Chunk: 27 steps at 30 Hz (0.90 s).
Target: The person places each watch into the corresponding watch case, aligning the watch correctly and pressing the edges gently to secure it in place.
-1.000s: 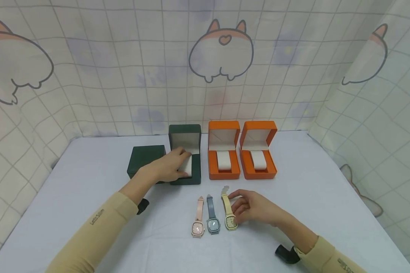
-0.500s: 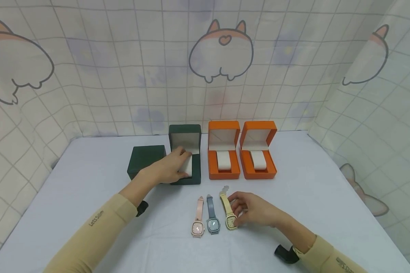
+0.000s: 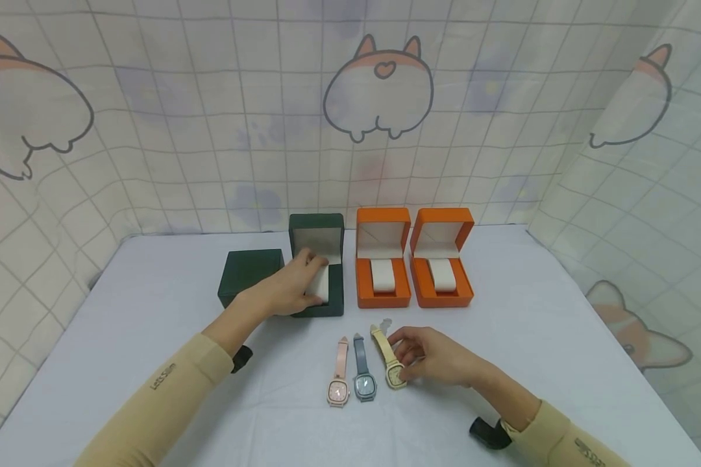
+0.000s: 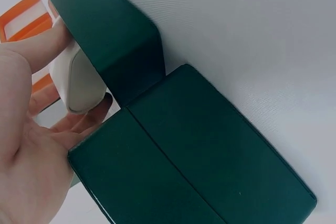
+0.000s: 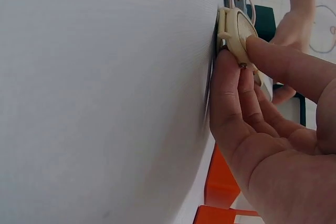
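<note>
My left hand (image 3: 315, 280) reaches into an open dark green box (image 3: 334, 307) and grips its white cushion (image 4: 73, 85), fingers on top and thumb below. A closed green box (image 3: 250, 272) sits just left of it. On the white table lie a pink watch (image 3: 338, 383) and a blue watch (image 3: 364, 376), straps pointing away from me. Beside them on the right, my right hand (image 3: 402, 364) pinches the case of a yellow watch (image 3: 384, 350). In the right wrist view the cream case (image 5: 237, 31) sits tilted between thumb and fingertips (image 5: 226, 66), close to the cloth.
Two open orange boxes (image 3: 383, 214) (image 3: 444, 214), each with a white cushion, stand right of the green one. The white tablecloth (image 3: 152, 337) runs to a checked cartoon curtain behind and on both sides. The table's front edge is near my forearms.
The yellow watch has tilted, its strap end swinging left toward the blue watch as my right fingers closed on the case. The left hand has stayed on the cushion.
</note>
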### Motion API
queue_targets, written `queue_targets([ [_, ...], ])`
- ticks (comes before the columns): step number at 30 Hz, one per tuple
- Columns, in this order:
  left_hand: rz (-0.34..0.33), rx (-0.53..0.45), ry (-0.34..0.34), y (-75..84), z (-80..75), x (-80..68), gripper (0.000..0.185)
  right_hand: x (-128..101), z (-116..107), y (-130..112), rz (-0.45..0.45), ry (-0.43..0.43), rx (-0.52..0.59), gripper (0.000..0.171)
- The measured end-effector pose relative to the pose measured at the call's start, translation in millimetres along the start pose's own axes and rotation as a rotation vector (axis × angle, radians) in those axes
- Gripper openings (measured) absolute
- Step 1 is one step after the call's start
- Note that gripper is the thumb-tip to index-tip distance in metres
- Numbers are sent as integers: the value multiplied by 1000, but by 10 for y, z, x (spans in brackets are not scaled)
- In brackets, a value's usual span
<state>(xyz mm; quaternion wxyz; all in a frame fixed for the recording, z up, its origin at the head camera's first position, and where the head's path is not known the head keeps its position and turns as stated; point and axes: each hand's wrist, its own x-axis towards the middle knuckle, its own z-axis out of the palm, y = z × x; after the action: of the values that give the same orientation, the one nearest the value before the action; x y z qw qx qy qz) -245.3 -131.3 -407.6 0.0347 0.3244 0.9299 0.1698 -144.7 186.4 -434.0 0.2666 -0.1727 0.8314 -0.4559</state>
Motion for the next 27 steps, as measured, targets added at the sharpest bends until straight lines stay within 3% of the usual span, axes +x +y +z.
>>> queue_targets([
  [12,11,0,40,16,10,-44,71,28,-47,8,-64,98,-18,48],
  [27,38,-52,141,-14,57,-68,70,67,-115,-73,-109,195,78,51],
])
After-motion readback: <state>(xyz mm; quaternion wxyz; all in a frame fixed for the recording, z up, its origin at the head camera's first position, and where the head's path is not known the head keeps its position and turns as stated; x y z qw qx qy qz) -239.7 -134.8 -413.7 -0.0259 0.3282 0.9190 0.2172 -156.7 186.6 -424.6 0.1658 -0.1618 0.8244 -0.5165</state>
